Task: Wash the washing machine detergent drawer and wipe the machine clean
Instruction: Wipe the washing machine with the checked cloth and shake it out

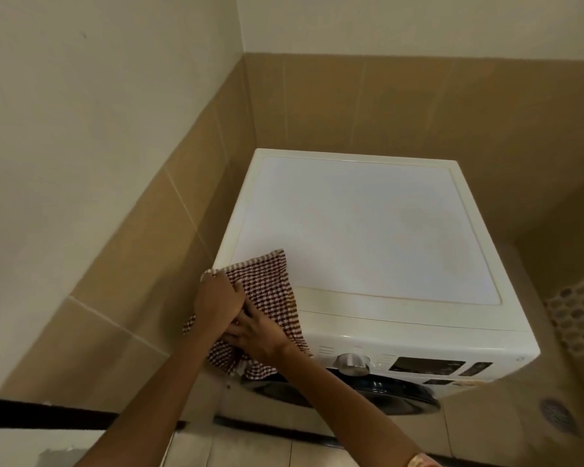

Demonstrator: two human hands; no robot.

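1. The washing machine (368,237) stands in a corner, with one wall close on its left and another behind.
2. The cloth (270,298) lies over its front left corner, partly on top and partly hanging down the front.
3. The left hand (218,298) grips the cloth at the machine's left edge. The right hand (253,332) rests on the cloth just beside it.
4. The dial (353,364) sits right of the cloth, the display (425,365) further right and the door (351,396) below both.
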